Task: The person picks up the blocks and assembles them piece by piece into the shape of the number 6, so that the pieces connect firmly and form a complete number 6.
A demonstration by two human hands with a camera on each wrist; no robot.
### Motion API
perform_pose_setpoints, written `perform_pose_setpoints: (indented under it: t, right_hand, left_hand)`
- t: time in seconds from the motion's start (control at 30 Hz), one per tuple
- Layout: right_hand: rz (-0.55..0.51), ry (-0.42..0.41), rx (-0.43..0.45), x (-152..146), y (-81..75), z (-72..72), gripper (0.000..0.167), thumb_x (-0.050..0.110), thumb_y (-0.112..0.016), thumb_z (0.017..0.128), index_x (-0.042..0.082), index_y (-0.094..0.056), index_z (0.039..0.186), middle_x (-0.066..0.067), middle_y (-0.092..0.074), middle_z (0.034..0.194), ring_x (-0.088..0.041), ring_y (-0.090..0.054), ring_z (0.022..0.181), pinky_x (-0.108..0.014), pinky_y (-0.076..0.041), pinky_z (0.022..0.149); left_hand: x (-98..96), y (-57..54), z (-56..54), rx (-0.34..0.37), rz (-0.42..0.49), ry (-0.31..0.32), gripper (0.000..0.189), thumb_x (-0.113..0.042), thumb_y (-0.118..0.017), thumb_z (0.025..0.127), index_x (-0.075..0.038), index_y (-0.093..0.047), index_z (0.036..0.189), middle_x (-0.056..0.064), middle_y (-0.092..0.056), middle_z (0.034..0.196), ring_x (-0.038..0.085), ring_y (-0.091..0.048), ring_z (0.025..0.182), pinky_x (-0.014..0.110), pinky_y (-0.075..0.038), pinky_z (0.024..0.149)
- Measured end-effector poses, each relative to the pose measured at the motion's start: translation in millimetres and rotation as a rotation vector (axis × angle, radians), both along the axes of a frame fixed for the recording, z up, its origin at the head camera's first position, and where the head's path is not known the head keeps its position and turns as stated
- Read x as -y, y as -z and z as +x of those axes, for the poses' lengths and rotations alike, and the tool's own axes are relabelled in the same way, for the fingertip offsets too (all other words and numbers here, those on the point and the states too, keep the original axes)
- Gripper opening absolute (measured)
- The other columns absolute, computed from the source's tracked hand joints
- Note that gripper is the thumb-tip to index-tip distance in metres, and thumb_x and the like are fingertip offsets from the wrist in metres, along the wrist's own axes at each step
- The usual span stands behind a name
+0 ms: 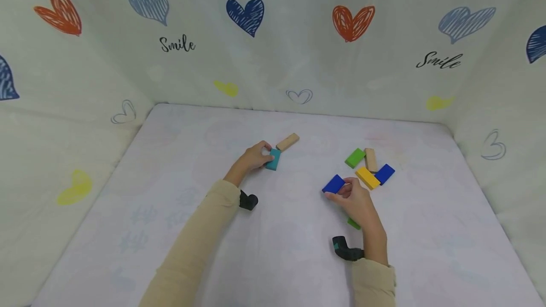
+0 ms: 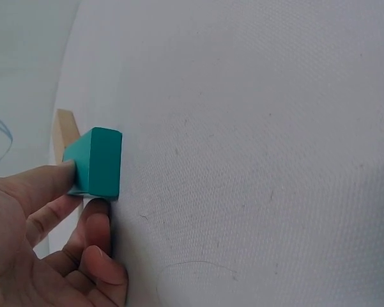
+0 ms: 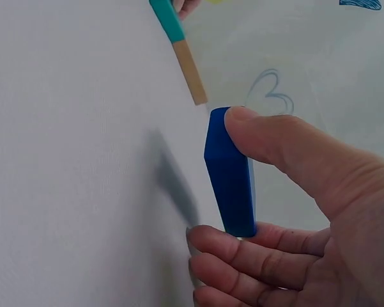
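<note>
Near the middle of the table, my left hand [image 1: 255, 156] pinches a teal block [image 1: 273, 159] between thumb and fingers. One end of a natural wood block [image 1: 287, 141] lies against or very near the teal block's far end. To the right, my right hand [image 1: 356, 200] holds a blue block [image 1: 333, 184] by its ends, thumb on one side and fingers on the other. In the right wrist view the blue block [image 3: 230, 179] is raised off the table, its shadow falling beside it. The left wrist view shows the teal block [image 2: 102, 163] at the thumb tip.
Right of the right hand lies a loose group: a green block [image 1: 355, 158], a wood block [image 1: 370, 160], a yellow block [image 1: 368, 178] and another blue block [image 1: 385, 174]. A second green block [image 1: 354, 223] is partly hidden under the right wrist. A heart-printed curtain [image 1: 298, 60] surrounds the white table [image 1: 281, 259].
</note>
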State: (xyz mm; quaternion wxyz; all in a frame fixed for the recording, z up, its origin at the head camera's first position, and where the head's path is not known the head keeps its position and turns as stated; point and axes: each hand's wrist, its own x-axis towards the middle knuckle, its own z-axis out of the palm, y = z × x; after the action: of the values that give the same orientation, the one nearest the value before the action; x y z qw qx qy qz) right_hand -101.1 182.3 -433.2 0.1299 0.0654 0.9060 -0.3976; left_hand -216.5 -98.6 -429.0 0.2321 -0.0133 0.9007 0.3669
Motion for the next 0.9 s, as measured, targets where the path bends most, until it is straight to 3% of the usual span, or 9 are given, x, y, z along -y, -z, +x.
perform_pose_setpoints:
  t: [0.47, 0.9]
  right_hand:
    - [-0.015, -0.069, -0.016, 34, 1.1, -1.5, 0.074, 0.041, -0.071, 0.079, 0.001, -0.037, 0.132, -0.014, -0.057, 0.110, -0.024, -0.053, 0.101, -0.040, -0.046, 0.089]
    - [-0.057, -0.135, -0.051, 68, 5.1, -0.8, 0.069, 0.030, -0.075, 0.077, 0.002, -0.041, 0.130, -0.010, -0.058, 0.105, -0.021, -0.053, 0.096, -0.038, -0.047, 0.087]
  left_hand:
    - [-2.3, -1.5, 1.0, 0.018, -0.021, -0.014, 0.040, -0.028, -0.054, 0.093, -0.015, -0.045, 0.130, 0.010, -0.054, 0.102, 0.017, -0.049, 0.082, 0.027, -0.038, 0.071]
    - [-3.5, -0.5, 0.8, 0.025, -0.032, -0.023, 0.040, -0.029, -0.054, 0.093, -0.016, -0.044, 0.129, 0.008, -0.053, 0.095, 0.015, -0.048, 0.075, 0.025, -0.038, 0.068]
